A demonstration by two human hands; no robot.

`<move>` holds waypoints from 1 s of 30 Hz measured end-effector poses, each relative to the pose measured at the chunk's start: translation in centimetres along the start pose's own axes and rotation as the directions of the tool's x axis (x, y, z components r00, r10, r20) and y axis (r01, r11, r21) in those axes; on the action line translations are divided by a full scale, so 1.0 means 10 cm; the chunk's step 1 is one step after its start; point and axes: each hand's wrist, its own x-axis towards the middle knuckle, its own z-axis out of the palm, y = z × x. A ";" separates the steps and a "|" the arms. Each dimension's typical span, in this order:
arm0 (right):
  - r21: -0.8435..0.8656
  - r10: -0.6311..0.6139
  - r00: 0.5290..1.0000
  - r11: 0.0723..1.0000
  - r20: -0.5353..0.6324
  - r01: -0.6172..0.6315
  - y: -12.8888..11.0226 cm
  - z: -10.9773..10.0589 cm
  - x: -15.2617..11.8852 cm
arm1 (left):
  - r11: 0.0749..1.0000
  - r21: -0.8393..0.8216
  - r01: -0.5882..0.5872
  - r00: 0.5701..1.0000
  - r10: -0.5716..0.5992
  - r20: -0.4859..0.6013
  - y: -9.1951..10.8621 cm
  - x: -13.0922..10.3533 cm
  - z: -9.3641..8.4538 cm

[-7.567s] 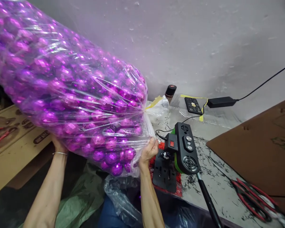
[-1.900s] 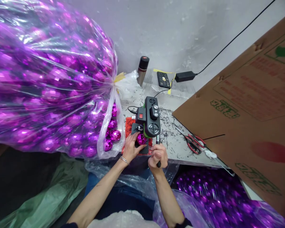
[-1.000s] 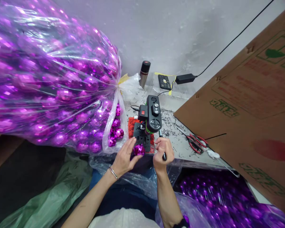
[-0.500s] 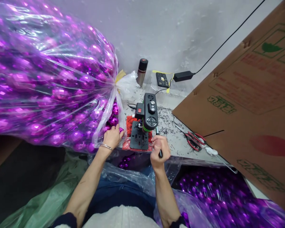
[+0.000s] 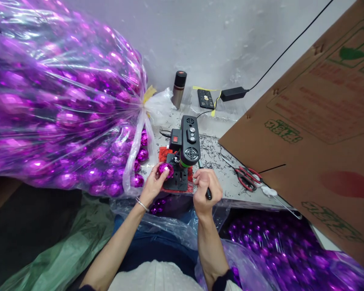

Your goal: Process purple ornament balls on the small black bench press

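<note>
A shiny purple faceted bauble (image 5: 166, 171) is pinched between the thumb and fingers of my left hand (image 5: 154, 182), over the left side of a black base plate (image 5: 177, 182). Above that plate stands a small black bench machine (image 5: 190, 139) with round vents and buttons. My right hand (image 5: 206, 190) is wrapped round the black-gripped lever (image 5: 208, 195) on the machine's right side. Several loose baubles (image 5: 142, 154) lie at the mouth of a big clear bag (image 5: 66, 109) full of them, left of the machine. Red material (image 5: 190, 178) shows beneath the plate.
Scissors (image 5: 247, 178) lie right of the machine, against a large cardboard box (image 5: 309, 141). A flask (image 5: 179, 89), a phone (image 5: 205, 99) and a power adapter (image 5: 233, 93) sit at the back. Black scraps litter the table (image 5: 221, 186). More purple baubles (image 5: 276, 246) fill a bag below right.
My left hand has moved right from the bag's mouth to the machine's plate, bringing a bauble with it. My right hand stays on the lever.
</note>
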 end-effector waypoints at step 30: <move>-0.042 -0.092 0.996 0.995 -0.015 0.092 0.29 0.07 -0.43 | 0.574 0.480 -0.663 0.725 0.651 0.223 -0.62 0.26 0.20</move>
